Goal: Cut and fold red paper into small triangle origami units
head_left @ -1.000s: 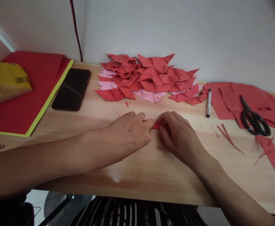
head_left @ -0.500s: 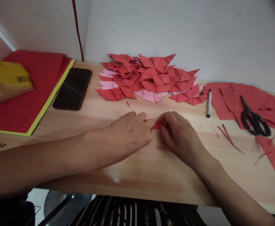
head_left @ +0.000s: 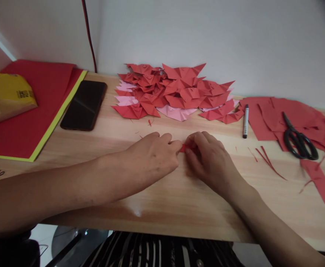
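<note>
A small piece of red paper (head_left: 182, 148) shows between my two hands, just over the wooden table (head_left: 151, 207). My left hand (head_left: 159, 154) has its fingers curled round the paper's left end, and they hide most of it. The thumb and fingers of my right hand (head_left: 209, 154) pinch its right end. Behind my hands, against the wall, lies a pile of folded red and pink paper shapes (head_left: 188, 94). Thin red paper scraps (head_left: 149, 122) lie between the pile and my left hand.
To the right are a marker (head_left: 246, 121), black-handled scissors (head_left: 299, 142) on red paper sheets (head_left: 265, 120), thin paper strips (head_left: 270, 163) and a red offcut (head_left: 320, 181). At left are a phone (head_left: 84, 105), large red sheets (head_left: 48, 89) with yellow beneath, and a yellow packet (head_left: 9, 97).
The gap between my hands has narrowed slightly, with less of the red paper showing. The whole view has shifted a little; the objects on the table stay in place.
</note>
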Demonstrator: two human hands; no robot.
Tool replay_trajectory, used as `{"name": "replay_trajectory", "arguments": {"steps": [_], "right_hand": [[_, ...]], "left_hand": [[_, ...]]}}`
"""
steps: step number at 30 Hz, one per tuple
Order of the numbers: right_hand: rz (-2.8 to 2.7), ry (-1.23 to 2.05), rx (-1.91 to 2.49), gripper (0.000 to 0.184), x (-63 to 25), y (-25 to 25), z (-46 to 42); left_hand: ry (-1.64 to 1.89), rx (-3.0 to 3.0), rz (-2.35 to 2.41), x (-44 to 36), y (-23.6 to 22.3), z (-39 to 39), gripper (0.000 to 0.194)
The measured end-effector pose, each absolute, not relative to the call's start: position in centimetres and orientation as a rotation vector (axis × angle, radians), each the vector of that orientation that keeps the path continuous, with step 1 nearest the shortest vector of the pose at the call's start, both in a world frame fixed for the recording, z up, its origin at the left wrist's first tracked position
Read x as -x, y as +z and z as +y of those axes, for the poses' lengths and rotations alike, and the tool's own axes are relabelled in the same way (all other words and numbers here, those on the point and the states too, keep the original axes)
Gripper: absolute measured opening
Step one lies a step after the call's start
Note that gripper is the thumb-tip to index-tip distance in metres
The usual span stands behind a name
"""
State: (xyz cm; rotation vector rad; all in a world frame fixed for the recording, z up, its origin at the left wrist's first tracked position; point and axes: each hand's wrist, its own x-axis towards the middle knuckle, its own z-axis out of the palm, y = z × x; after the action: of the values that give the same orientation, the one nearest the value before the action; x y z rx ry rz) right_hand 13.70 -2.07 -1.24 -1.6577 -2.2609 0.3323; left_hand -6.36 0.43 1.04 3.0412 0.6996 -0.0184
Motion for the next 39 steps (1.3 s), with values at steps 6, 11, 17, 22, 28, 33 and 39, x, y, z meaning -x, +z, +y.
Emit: {"name": "replay_trajectory", "arguments": {"steps": [6, 11, 17, 22, 28, 33, 39], "right_hand": [[-2.252, 0.425, 1.588, 0.012, -14.4, -1.2, -2.0], [-2.250, 0.488, 1.547, 0.002, -15.0, -1.4, -2.1], [-2.250, 0.487, 1.502, 0.007, -15.1, -1.4, -2.2], [-2.209, 0.421, 1.451, 0.011, -15.3, -1.0, -2.2], [-2.175, 0.429, 1.533, 0.007, -15.9, 0.0, -2.5], [-2.229, 0.419, 1.439, 0.010, -15.2, 0.4, -2.7], [-2.036, 0.454, 1.547, 0.007, -15.5, 0.7, -2.5]], "left_hand": [[-0.002, -3.032, 0.659, 6.2, 0.7, 1.1, 0.022], [0.167, -3.024, 0.679, 5.7, 0.4, 2.3, 0.016], [0.237, -2.935, 0.712, 5.3, -0.4, 2.8, 0.018], [0.369, -2.808, 0.783, 5.2, -0.1, 2.8, 0.018], [0.352, -2.302, 0.910, 5.0, 1.9, 2.7, 0.017], [0.258, -2.109, 0.830, 4.8, 2.2, 2.6, 0.021], [0.265, -1.741, 0.889, 4.6, 1.5, 2.7, 0.020]]}}
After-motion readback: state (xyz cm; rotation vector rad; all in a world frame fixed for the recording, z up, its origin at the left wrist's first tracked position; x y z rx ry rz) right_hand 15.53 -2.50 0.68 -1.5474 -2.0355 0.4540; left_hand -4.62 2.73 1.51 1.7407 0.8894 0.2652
